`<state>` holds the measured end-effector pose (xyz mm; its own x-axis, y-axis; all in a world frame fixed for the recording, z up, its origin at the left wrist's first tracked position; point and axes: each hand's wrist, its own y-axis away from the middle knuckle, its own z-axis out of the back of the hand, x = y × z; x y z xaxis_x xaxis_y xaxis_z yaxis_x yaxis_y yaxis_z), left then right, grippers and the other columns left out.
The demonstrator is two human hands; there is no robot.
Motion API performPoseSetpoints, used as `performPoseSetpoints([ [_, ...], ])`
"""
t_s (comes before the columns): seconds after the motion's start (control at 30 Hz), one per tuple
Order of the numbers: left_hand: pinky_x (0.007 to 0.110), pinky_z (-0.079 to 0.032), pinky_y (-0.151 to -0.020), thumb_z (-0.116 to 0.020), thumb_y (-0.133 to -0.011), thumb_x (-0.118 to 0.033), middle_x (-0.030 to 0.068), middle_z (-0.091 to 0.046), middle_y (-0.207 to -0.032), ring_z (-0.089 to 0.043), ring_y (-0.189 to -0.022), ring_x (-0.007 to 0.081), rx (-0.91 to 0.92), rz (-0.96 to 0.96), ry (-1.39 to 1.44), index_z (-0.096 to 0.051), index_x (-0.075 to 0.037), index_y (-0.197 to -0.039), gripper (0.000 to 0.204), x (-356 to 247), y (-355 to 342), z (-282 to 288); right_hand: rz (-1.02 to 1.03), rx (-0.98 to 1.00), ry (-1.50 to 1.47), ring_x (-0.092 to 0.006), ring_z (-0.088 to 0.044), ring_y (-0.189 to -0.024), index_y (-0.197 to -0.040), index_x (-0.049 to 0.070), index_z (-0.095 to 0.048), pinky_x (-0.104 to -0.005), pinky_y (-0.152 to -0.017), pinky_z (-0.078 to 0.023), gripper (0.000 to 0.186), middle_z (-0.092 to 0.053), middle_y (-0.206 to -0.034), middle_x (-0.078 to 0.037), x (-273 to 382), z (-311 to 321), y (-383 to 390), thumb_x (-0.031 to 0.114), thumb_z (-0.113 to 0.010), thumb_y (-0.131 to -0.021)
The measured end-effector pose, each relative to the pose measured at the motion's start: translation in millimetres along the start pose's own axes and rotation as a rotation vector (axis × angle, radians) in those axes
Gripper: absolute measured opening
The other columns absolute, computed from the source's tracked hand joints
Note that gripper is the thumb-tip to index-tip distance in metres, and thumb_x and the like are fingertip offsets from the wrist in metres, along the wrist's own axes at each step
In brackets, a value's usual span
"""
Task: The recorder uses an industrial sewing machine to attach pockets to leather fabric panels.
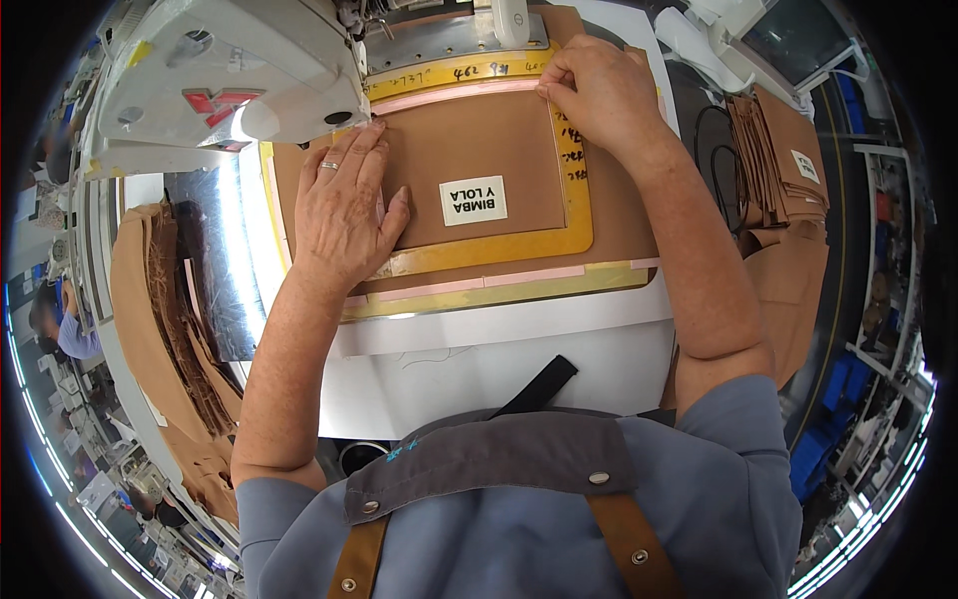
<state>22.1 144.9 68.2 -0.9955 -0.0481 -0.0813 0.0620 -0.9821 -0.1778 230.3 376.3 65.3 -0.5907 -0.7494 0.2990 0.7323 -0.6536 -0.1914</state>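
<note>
A brown fabric panel (pixel 479 140) with a white label (pixel 473 201) lies inside a yellow frame (pixel 469 248) under the sewing machine head (pixel 249 80). My left hand (pixel 346 205) rests flat on the panel's left part, fingers stretched toward the machine and slightly parted, a ring on one finger. At the frame's far right corner, my right hand (pixel 604 95) is closed in a pinch, thumb and forefinger at the right end of a pink strip (pixel 454 97) along the far inner edge. The fingertips partly hide that end.
Stacked brown pieces (pixel 165 309) with frayed edges lie left; more folded brown pieces (pixel 773 160) lie right. White sheeting (pixel 499 349) covers the near table, with a black strap (pixel 539 384) on it. A screen (pixel 798 40) stands far right. Another person (pixel 75 324) is far left.
</note>
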Motion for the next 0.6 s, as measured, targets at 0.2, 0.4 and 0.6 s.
performPoseSetpoints([
  [0.2,0.047,-0.045,-0.108,-0.069,-0.095,-0.035,0.0177,-0.058,-0.140,-0.055,-0.130,0.0378,-0.023,-0.036,0.079,-0.058,0.001,-0.136,0.055,-31,-21,-3,-0.086,0.129,-0.190,-0.0277,-0.071,-0.089,-0.081,0.009,-0.075,-0.0449,-0.084,-0.051,0.018,-0.070,-0.092,-0.006,-9,1,-3,0.026,-0.077,-0.086],
  [0.4,0.044,-0.050,-0.103,-0.074,-0.093,-0.030,0.0183,-0.061,-0.137,-0.060,-0.124,0.0354,-0.141,-0.082,0.242,-0.059,0.003,-0.134,0.054,-45,-42,-29,-0.053,0.189,-0.435,-0.0169,-0.067,-0.079,-0.095,0.003,-0.074,-0.0314,-0.073,-0.054,0.020,-0.069,-0.086,-0.006,-4,9,-1,0.022,-0.075,-0.090],
  [0.6,0.043,-0.050,-0.102,-0.075,-0.091,-0.030,0.0175,-0.064,-0.132,-0.061,-0.121,0.0337,-0.176,-0.122,0.267,-0.061,0.004,-0.133,0.056,-42,-45,-36,-0.134,0.103,-0.652,-0.0178,-0.070,-0.077,-0.099,0.001,-0.075,-0.0326,-0.073,-0.056,0.024,-0.074,-0.084,-0.009,-2,-4,8,0.024,-0.074,-0.092],
])
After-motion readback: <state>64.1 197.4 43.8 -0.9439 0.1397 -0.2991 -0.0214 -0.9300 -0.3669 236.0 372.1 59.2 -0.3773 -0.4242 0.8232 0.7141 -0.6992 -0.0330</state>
